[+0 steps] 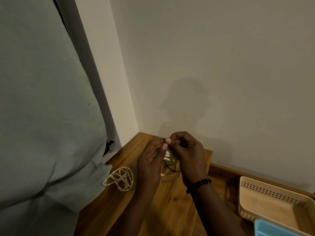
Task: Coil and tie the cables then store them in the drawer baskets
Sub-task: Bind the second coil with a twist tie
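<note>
Both hands meet above the worktop (170, 210): the left hand (151, 160) and right hand (189, 155) each pinch a thin dark tie (170, 168) at their fingertips, over the white coiled cable (168, 166) hanging just below them. The beige basket (272, 200) lies well apart, nearer the right hand. A 2nd coil (121, 178) rests left.
</note>
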